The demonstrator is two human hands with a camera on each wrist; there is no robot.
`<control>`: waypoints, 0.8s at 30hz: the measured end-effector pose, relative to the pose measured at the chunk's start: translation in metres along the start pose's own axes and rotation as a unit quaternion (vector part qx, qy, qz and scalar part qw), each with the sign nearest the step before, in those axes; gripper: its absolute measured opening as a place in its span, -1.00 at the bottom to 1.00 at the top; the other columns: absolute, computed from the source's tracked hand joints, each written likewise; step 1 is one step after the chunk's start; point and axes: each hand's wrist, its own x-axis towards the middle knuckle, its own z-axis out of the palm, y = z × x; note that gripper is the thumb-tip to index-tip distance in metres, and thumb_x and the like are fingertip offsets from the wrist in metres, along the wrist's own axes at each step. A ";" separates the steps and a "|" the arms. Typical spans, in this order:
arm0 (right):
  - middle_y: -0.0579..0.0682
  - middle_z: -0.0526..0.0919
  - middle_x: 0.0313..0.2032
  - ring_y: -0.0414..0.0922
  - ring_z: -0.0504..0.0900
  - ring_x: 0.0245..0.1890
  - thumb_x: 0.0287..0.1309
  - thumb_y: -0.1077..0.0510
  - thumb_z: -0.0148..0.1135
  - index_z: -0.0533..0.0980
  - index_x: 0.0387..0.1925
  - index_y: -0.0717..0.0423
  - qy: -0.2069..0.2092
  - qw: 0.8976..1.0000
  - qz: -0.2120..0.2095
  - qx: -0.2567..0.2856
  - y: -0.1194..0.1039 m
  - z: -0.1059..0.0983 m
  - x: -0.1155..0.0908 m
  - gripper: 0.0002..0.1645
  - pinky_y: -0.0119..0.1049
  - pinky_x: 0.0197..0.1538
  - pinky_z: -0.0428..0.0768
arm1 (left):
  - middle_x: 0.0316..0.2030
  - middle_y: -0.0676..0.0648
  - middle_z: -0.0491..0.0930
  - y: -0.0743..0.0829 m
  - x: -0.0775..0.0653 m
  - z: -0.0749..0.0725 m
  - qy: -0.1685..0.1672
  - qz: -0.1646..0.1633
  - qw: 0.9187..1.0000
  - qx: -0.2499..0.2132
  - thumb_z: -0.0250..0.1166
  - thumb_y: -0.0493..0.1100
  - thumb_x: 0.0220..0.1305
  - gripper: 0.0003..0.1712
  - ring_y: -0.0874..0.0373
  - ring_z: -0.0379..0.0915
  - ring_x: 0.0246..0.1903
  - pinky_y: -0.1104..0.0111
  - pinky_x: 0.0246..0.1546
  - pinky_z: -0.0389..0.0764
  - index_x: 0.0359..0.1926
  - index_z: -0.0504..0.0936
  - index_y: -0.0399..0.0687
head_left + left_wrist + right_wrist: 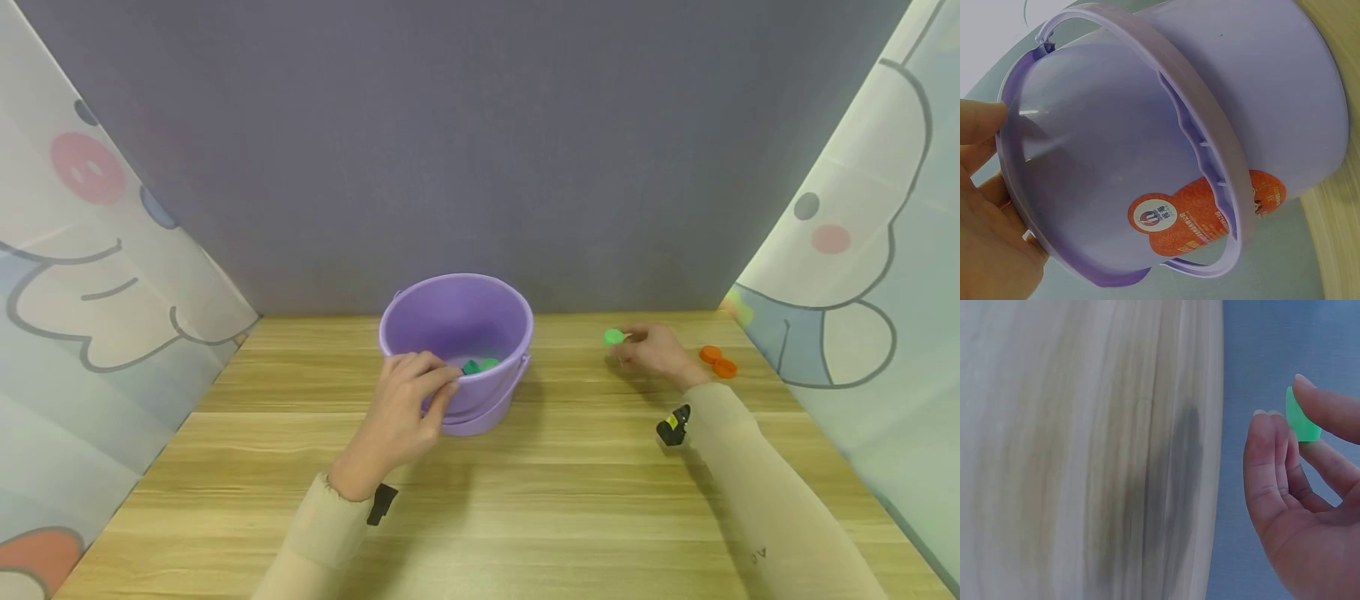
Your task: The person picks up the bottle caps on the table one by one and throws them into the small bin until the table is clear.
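Observation:
A purple bucket (487, 404) stands on the wooden table, left of the two hands' midpoint. My left hand (405, 408) grips its near rim, fingers over the edge. In the left wrist view, the bucket's handle (1213, 144) hangs down beside an orange-red label (1185, 219). Inside lie a dark green piece (471, 367) and a lighter green piece (489, 364). Right of the bucket, my right hand (656, 352) pinches a small bright green cap (613, 337) between thumb and fingers, above the table, as the right wrist view also shows.
Two orange round pieces (717, 362) lie touching on the table just right of my right hand. A grey-purple panel (480, 150) rises behind the table's far edge. Cartoon-printed sheets (832, 233) flank both sides.

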 end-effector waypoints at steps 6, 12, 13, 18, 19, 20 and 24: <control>0.27 0.60 -0.04 0.01 0.72 -0.21 0.29 0.12 0.36 0.29 0.38 0.46 0.000 1.000 -0.009 0.016 -0.006 0.000 -0.005 -0.21 -0.19 -0.08 0.69 | -0.32 0.00 0.63 0.000 0.000 0.000 0.000 0.001 1.000 0.000 0.39 -0.33 0.17 -0.83 0.03 0.51 -0.25 0.08 -0.02 0.39 -0.19 0.78 -0.19; 0.26 0.59 -0.04 0.12 0.69 -0.12 0.31 0.03 0.36 0.27 0.40 0.45 -0.001 1.000 -0.015 0.014 -0.012 -0.001 -0.010 -0.16 -0.05 0.03 0.66 | -0.30 -0.02 0.64 0.000 0.000 0.000 -0.002 -0.002 1.000 -0.004 0.38 -0.34 0.15 -0.81 0.01 0.52 -0.24 0.06 0.00 0.39 -0.18 0.78 -0.21; 0.24 0.60 -0.05 0.10 0.69 -0.13 0.31 0.02 0.36 0.27 0.40 0.44 0.001 1.000 -0.017 0.012 -0.012 -0.001 -0.010 -0.16 -0.06 0.03 0.66 | -0.30 -0.02 0.64 0.000 0.000 -0.001 -0.003 -0.002 1.000 -0.005 0.38 -0.34 0.15 -0.81 0.01 0.52 -0.24 0.06 0.00 0.39 -0.18 0.78 -0.22; 0.24 0.59 -0.04 0.07 0.70 -0.15 0.30 0.04 0.37 0.27 0.39 0.46 0.006 0.999 -0.027 0.021 -0.016 0.001 -0.012 -0.16 -0.06 0.04 0.66 | -0.29 -0.02 0.65 0.000 0.000 -0.001 -0.005 -0.003 1.000 -0.009 0.36 -0.34 0.16 -0.81 0.01 0.51 -0.23 0.06 0.00 0.38 -0.17 0.78 -0.21; 0.25 0.59 -0.04 0.08 0.70 -0.14 0.30 0.04 0.37 0.27 0.39 0.46 0.007 0.999 -0.029 0.022 -0.017 0.001 -0.013 -0.16 -0.04 0.05 0.66 | -0.29 -0.02 0.65 0.000 0.000 -0.001 -0.005 -0.003 1.000 -0.010 0.36 -0.34 0.16 -0.81 0.01 0.51 -0.24 0.06 0.00 0.38 -0.17 0.78 -0.21; 0.25 0.59 -0.03 0.09 0.70 -0.13 0.30 0.04 0.37 0.27 0.40 0.46 0.007 0.999 -0.030 0.025 -0.017 0.001 -0.013 -0.16 -0.02 0.06 0.65 | -0.30 -0.02 0.64 0.000 0.000 -0.001 -0.005 -0.003 1.000 -0.010 0.36 -0.35 0.15 -0.80 0.01 0.51 -0.24 0.06 -0.01 0.38 -0.18 0.78 -0.21; 0.24 0.60 -0.05 0.10 0.69 -0.13 0.30 0.03 0.37 0.28 0.40 0.44 0.011 0.999 -0.031 0.024 -0.019 0.001 -0.015 -0.16 0.08 0.09 0.62 | -0.30 -0.02 0.64 0.000 0.000 -0.001 -0.002 -0.001 1.000 -0.006 0.37 -0.34 0.14 -0.81 0.02 0.51 -0.25 0.07 -0.02 0.38 -0.18 0.78 -0.20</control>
